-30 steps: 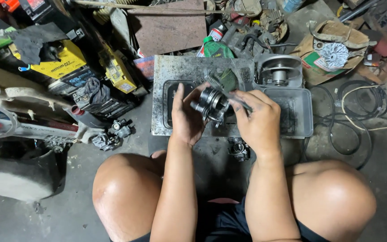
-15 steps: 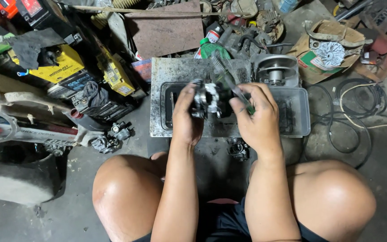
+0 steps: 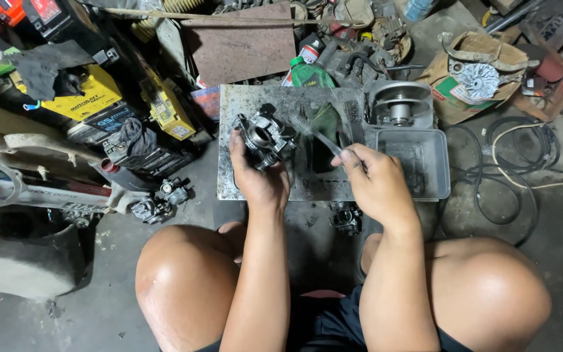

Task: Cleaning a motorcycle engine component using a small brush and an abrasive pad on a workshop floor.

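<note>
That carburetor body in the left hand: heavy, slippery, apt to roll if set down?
The carburetor body looks like cast metal, so probably dense for its size; the left hand cups it from below. Its surface appears grimy, possibly oily, so grip may slip. Its lumpy, irregular shape suggests it would settle rather than roll on the metal tray.

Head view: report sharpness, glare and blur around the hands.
Head view: even, dim light; the carburetor in the left hand is sharp; the brush in the right hand is slightly smeared; mild sheen on the metal tray; edges bend from the wide lens.
</note>
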